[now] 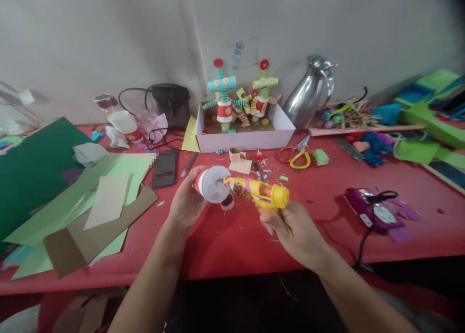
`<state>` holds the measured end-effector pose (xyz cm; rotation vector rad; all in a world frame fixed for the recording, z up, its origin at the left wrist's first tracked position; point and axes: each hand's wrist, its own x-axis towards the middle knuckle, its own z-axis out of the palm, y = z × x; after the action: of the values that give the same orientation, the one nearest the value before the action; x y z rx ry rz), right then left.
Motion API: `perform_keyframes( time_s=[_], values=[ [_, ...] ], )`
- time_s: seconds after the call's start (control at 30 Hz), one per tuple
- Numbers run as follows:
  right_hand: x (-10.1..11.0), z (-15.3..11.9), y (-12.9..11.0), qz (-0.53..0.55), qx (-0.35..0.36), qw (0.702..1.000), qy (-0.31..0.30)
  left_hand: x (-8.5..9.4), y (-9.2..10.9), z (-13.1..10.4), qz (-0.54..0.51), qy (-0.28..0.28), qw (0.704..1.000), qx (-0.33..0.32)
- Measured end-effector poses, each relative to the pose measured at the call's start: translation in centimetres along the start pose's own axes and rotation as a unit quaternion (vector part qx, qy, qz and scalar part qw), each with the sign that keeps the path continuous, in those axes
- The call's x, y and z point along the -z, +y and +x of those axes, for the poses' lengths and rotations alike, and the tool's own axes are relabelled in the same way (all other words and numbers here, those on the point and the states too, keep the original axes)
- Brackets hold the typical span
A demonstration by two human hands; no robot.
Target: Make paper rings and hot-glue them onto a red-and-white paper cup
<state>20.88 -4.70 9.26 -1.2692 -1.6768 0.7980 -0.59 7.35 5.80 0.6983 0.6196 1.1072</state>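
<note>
My left hand point(187, 197) is wrapped round a red and white paper cup point(213, 185), tilted so that its pale grey round end faces right and toward me. In my right hand point(290, 226) is a yellow glue gun point(259, 191) with coloured stickers and a strip of pink tape. Its dark nozzle points left and meets, or nearly meets, the cup's round end; exact contact cannot be made out. Just below the nozzle lies a small paper tube point(227, 201) on the red table.
Behind my hands, a white box point(243, 141) holds paper-cup figures with coiled paper limbs. Around it are scissors point(301, 159), a phone point(164, 169), a metal jug point(305, 93) and paper scraps. Green sheets point(119, 178) lie left; a purple device with a cord point(374, 209) sits right.
</note>
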Motion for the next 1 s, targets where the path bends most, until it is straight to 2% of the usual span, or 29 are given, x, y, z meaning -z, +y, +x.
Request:
perform_keyframes(
  time_s=[0.13, 0.33, 0.7, 0.93, 1.0],
  values=[
    [-0.5, 0.0, -0.3, 0.0, 0.001, 1.0, 0.002, -0.1, 0.0, -0.1, 0.003, 0.004, 1.0, -0.005],
    [0.0, -0.4, 0.4, -0.013, -0.007, 1.0, 0.002, -0.2, 0.1, -0.1, 0.013, 0.016, 1.0, -0.006],
    [-0.1, -0.3, 0.3, -0.017, 0.001, 1.0, -0.001, -0.1, 0.1, 0.0, 0.01, 0.018, 1.0, -0.005],
    [0.7, -0.9, 0.8, -0.042, -0.015, 0.999, 0.008, 0.1, 0.2, 0.1, 0.011, 0.023, 1.0, -0.004],
    [1.3, -1.1, 1.2, -0.066, -0.033, 0.997, 0.025, 0.1, 0.3, -0.1, 0.032, 0.038, 0.998, -0.025]
  ],
)
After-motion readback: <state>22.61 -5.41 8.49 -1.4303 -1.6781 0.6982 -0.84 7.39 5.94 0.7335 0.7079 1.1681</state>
